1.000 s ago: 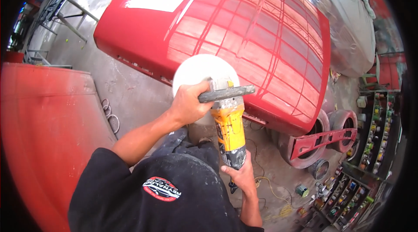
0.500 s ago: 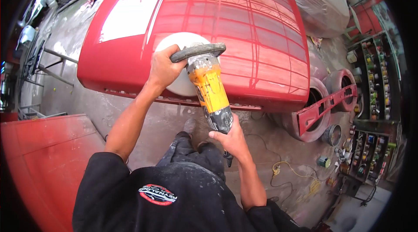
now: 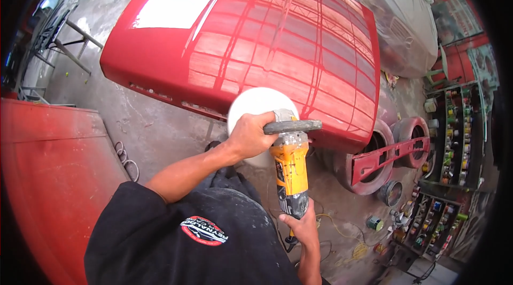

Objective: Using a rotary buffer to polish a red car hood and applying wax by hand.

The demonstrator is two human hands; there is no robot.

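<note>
My left hand (image 3: 248, 132) grips the dark front handle (image 3: 296, 126) of a yellow and black polisher (image 3: 290, 170). My right hand (image 3: 302, 223) is wrapped round the tool's rear end, just above its cord. A round white pad (image 3: 255, 100) at the tool's head overlaps the lower edge of a glossy red car panel (image 3: 133, 66), which lies raised in front of me with a roof grid reflected in it. Whether the pad touches the panel I cannot tell.
A red panel (image 3: 48, 172) stands at left, beside metal stands (image 3: 80, 60). A covered vehicle (image 3: 398, 33) is behind at right. Tires (image 3: 409, 159) with a red strip (image 3: 368, 163), shelves of small cans (image 3: 449, 140) and a yellow cord (image 3: 352, 250) lie to the right.
Since half a second ago the polisher and both my hands have moved down and rightward in view, toward the panel's near edge. The view has also shifted and turned slightly.
</note>
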